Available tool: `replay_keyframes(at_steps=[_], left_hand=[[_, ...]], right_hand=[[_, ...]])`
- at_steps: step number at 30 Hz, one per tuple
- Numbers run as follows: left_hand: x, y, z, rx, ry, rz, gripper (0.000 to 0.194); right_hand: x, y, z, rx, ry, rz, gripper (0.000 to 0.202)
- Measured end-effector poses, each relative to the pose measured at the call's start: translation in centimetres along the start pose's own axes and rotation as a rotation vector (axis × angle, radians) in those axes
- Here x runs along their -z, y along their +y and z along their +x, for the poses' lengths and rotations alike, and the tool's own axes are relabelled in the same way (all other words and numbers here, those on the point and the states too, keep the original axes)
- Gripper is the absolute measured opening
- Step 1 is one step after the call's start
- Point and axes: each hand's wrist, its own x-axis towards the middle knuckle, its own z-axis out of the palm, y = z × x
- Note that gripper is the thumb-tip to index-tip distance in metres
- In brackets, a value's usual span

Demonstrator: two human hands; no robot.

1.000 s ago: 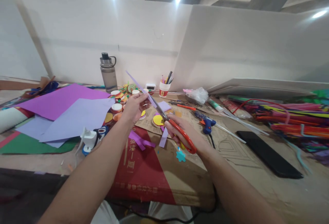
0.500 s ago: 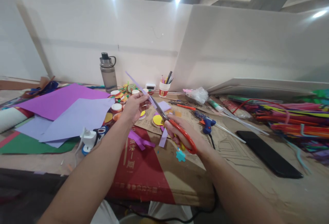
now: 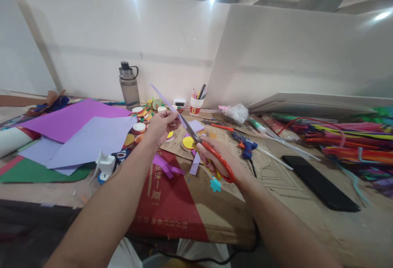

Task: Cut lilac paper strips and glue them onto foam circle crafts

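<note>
My left hand (image 3: 163, 126) pinches a thin light purple paper strip (image 3: 161, 94) that slants up to the left. My right hand (image 3: 215, 157) is closed round the red handles of the scissors (image 3: 218, 162). The scissor blades lie along the lower end of the strip, close to my left fingertips; whether they are parted there is too small to tell. Below the hands, light purple (image 3: 195, 164) and bright purple strips (image 3: 167, 167) rest on the cardboard. A yellow paper circle (image 3: 188, 143) and a blue flower shape (image 3: 215, 184) are beside my right hand.
Purple sheets (image 3: 92, 143), a white plug (image 3: 107, 165) and a bottle (image 3: 129, 87) are on the left. A pen cup (image 3: 196, 106) stands at the back. On the right are a blue glue gun (image 3: 248, 148), a black phone (image 3: 319, 184) and colourful pipe cleaners (image 3: 353, 141).
</note>
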Motion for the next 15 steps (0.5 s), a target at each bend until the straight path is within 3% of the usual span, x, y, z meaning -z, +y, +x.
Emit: replay_keyframes(at_steps=[15], left_hand=[[0.15,-0.06,0.04,0.000,-0.009,0.002,0.029]], right_hand=[[-0.14,0.01,0.11,-0.006,0.002,0.050,0.033]])
